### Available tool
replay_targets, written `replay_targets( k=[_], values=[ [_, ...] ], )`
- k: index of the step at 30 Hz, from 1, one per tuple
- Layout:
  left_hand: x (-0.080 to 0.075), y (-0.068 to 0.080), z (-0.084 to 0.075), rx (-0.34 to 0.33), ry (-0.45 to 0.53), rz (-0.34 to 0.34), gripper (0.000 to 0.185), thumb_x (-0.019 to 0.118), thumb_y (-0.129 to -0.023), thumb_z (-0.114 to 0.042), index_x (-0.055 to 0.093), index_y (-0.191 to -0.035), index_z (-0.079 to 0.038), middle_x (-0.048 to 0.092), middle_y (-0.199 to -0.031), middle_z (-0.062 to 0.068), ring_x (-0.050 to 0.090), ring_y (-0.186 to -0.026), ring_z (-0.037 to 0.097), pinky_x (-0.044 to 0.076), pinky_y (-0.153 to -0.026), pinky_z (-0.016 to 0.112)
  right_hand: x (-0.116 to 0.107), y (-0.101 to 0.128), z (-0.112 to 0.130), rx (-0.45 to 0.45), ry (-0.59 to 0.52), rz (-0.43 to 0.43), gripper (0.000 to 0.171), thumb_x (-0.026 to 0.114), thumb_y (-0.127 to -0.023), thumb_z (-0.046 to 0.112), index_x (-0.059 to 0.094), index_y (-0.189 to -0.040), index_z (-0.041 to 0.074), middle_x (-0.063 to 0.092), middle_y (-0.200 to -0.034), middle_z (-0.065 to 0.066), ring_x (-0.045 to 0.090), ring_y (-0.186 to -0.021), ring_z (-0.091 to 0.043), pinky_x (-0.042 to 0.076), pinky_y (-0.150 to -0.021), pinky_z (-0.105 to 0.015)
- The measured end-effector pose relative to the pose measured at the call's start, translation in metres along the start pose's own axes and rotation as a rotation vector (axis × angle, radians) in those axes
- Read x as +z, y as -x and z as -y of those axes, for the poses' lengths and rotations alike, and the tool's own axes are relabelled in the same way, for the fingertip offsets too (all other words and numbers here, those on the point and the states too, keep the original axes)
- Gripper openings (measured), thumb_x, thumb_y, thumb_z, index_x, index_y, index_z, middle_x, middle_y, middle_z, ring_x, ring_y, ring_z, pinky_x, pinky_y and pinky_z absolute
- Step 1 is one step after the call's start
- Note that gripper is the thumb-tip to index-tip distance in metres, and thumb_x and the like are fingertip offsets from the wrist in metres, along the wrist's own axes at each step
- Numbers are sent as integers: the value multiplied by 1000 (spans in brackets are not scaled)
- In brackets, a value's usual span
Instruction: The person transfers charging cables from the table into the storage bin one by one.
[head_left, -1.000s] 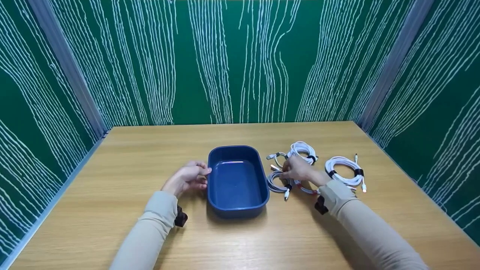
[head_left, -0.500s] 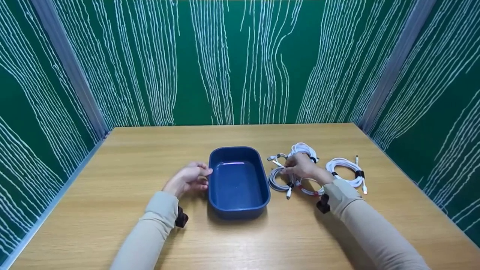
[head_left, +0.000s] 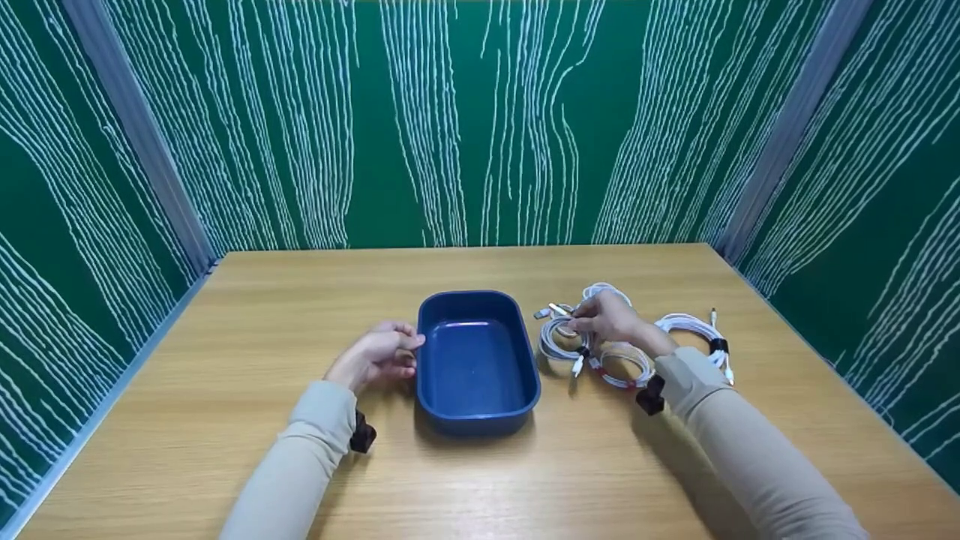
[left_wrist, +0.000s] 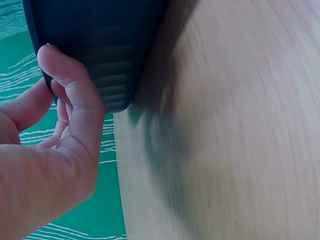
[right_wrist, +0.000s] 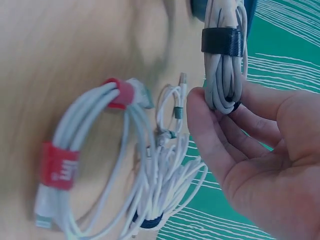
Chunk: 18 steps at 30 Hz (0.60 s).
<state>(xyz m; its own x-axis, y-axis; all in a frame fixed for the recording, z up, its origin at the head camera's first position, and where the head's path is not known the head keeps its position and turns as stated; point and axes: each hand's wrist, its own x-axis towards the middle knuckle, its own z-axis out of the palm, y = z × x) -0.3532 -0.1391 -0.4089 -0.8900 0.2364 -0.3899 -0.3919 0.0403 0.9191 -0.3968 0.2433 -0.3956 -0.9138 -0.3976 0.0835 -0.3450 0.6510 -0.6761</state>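
A dark blue tray sits mid-table. My left hand holds its left wall, thumb pressed on the outside, fingers curled beside it. My right hand pinches a grey-white coiled cable bound by a black strap, lifted just right of the tray. In the right wrist view the right hand has thumb and fingers round that coil. A white coil with red ties lies on the table below the hand.
Two more white coils lie right of the tray: one behind the hand, one with black ties further right. A small cable with loose plugs lies among them. Green patterned walls close the table on three sides.
My right hand has raised the grey-white coil off the table and drawn it slightly away from me. The left hand and the tray have stayed put.
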Motion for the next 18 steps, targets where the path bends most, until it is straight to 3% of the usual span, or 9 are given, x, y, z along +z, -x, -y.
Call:
replay_targets(
  k=[5,12,18],
  values=[
    [0,0,1,0,-4,3,12,55,-95,-7,45,-90,-12,47,-73,1,48,-59,16,48,-54,22,-5,-2,7,28,-67,38,21,65,-90,4,66,-96,-16,68,-73,-20,57,-48,-5,55,-48,-27],
    [0,-1,1,-9,2,-4,11,54,-96,-7,46,-91,-12,47,-74,2,48,-59,16,48,-52,21,-12,-5,16,105,-85,65,25,64,-92,9,66,-102,-13,69,-76,-11,61,-54,-9,51,-47,-20],
    [0,-3,3,-1,-7,-3,11,55,-96,-8,45,-95,-12,49,-74,3,49,-58,15,49,-51,21,-14,-8,25,75,-99,55,21,63,-92,5,67,-100,-13,69,-73,-9,62,-54,-8,56,-51,-24]
  ],
)
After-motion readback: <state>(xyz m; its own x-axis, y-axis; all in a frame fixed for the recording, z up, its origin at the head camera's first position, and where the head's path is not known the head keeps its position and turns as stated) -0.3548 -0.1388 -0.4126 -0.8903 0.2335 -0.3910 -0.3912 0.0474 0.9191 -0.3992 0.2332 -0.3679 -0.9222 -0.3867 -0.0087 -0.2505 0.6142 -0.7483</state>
